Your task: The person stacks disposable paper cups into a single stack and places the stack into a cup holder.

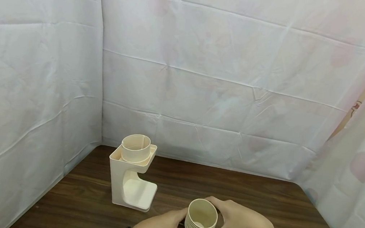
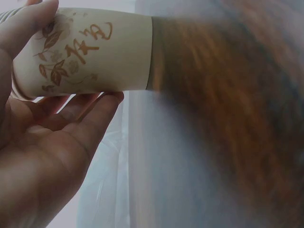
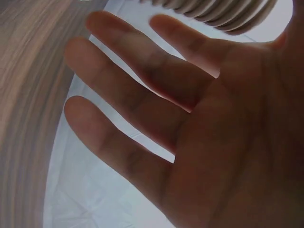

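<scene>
A stack of cream paper cups (image 1: pixel 201 217) stands between the two hands at the near edge of the head view, open rims upward. My left hand (image 1: pixel 167 226) grips it from the left. In the left wrist view the thumb (image 2: pixel 28 23) lies over the printed side of the lowest cup (image 2: pixel 99 52), with fingers under the opposite side. My right hand (image 1: pixel 241 222) is around the right side of the stack, thumb and index finger close to it. Its other fingers (image 3: pixel 128 99) are spread and nearly straight in the right wrist view, below the ribbed rims (image 3: pixel 223 14).
A white holder (image 1: pixel 118 180) with a round tube (image 1: pixel 134 155) on top and a flat lower shelf (image 1: pixel 141 193) stands left of the hands. The dark wood table (image 1: pixel 244 184) is bounded by white cloth (image 1: pixel 205 76) at the back and sides.
</scene>
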Motion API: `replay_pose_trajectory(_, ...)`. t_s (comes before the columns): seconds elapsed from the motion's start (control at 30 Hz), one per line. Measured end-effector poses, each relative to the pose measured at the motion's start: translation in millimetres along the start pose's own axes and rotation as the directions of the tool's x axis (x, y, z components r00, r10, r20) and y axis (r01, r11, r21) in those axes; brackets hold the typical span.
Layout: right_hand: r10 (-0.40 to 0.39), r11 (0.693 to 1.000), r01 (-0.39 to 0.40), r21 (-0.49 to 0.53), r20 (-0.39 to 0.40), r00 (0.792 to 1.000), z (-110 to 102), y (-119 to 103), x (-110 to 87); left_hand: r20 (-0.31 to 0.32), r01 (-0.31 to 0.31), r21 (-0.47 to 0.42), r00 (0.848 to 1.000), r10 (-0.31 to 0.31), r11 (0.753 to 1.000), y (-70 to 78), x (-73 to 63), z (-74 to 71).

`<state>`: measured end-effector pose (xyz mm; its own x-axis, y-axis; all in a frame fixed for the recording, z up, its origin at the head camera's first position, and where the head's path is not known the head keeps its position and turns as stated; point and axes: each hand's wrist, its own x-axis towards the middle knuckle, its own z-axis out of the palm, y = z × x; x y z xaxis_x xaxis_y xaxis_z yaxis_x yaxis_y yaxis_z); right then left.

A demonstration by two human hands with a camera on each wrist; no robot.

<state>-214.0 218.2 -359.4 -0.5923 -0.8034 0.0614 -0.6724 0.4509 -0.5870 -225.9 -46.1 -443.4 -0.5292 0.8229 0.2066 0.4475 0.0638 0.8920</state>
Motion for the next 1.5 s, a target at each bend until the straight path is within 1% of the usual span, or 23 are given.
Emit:
replay_pose_trajectory(0.13, 0.047, 0.997, -0.050, 0.057, 0.049, 0.998, 1.4, 8.3, -2.0, 0.008, -0.006, 0.019, 1.000, 0.006, 1.000, -1.5, 0.2, -5.7)
replay_pose_trajectory(0.2, 0.062, 0.996, -0.066, 0.066, 0.069, 0.996, 3.4, 12.6, -3.6, 0.021, -0.005, 0.023, 1.000, 0.005, 1.000, -1.8, 0.1, -8.0)
replay_pose_trajectory(0.33, 0.060, 0.995, -0.067, 0.079, 0.087, 0.994, 9.0, 18.4, -7.2, 0.036, -0.005, 0.052, 0.999, 0.003, 0.999, -1.0, -1.0, -10.9)
replay_pose_trajectory(0.47, 0.022, 0.996, -0.027, 0.083, 0.068, 0.997, 14.4, 21.3, -8.5, 0.025, 0.001, 0.081, 1.000, -0.003, 0.997, 1.0, -1.9, -12.2)
replay_pose_trajectory(0.57, -0.013, 0.998, 0.011, 0.057, 0.043, 0.999, 18.0, 21.5, -7.3, 0.009, 0.014, 0.097, 1.000, -0.015, 0.995, 2.5, -2.3, -13.2)
replay_pose_trajectory(0.67, -0.033, 0.999, 0.032, 0.040, 0.025, 0.999, 21.0, 21.0, -5.8, 0.000, 0.027, 0.103, 1.000, -0.027, 0.994, 3.7, -2.8, -14.1)
replay_pose_trajectory(0.9, -0.034, 0.997, 0.033, 0.071, 0.009, 0.999, 23.4, 20.0, -4.1, -0.005, 0.035, 0.088, 0.999, -0.035, 0.996, 6.2, -3.8, -14.4)
replay_pose_trajectory(1.07, -0.062, 0.997, 0.063, 0.035, -0.014, 0.998, 24.1, 21.1, -2.4, 0.002, 0.027, 0.064, 1.000, -0.027, 0.998, 6.4, -3.2, -14.0)
replay_pose_trajectory(1.2, -0.076, 0.996, 0.077, 0.034, -0.018, 0.997, 24.2, 23.0, -2.0, 0.005, 0.022, 0.033, 1.000, -0.022, 0.999, 5.8, -3.4, -14.5)
replay_pose_trajectory(1.33, -0.098, 0.994, 0.099, 0.043, -0.027, 0.995, 24.0, 24.0, -1.5, -0.022, 0.004, 0.045, 1.000, -0.003, 0.999, 5.3, -2.9, -15.9)
replay_pose_trajectory(1.43, -0.122, 0.991, 0.124, 0.042, -0.049, 0.991, 23.3, 23.6, -0.6, -0.048, -0.006, 0.052, 0.999, 0.008, 0.999, 6.2, -2.6, -17.6)
replay_pose_trajectory(1.5, -0.132, 0.991, 0.134, 0.018, -0.073, 0.989, 22.8, 23.2, -0.4, -0.064, -0.005, 0.046, 0.998, 0.008, 0.999, 7.4, -2.8, -19.2)
